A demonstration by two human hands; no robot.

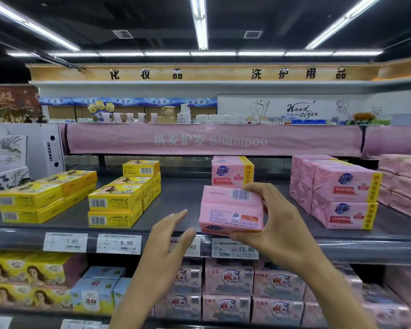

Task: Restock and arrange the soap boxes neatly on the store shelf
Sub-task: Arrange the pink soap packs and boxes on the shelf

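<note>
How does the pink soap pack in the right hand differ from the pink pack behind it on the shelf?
The held pack shows its barcode side; the rear pack shows its blue logo and yellow strip. The right hand grips the held pack at the shelf front; the rear pack stands free, farther back. Both are pink.

The left hand (pixel 167 237) covers most of a price tag (pixel 195 248); only "80" shows. The soap pack (pixel 231 210) hides the foot of the stack (pixel 231 172) at its 12 o'clock. At 3 o'clock, pink packs (pixel 407 184) are cut by the edge.
</note>
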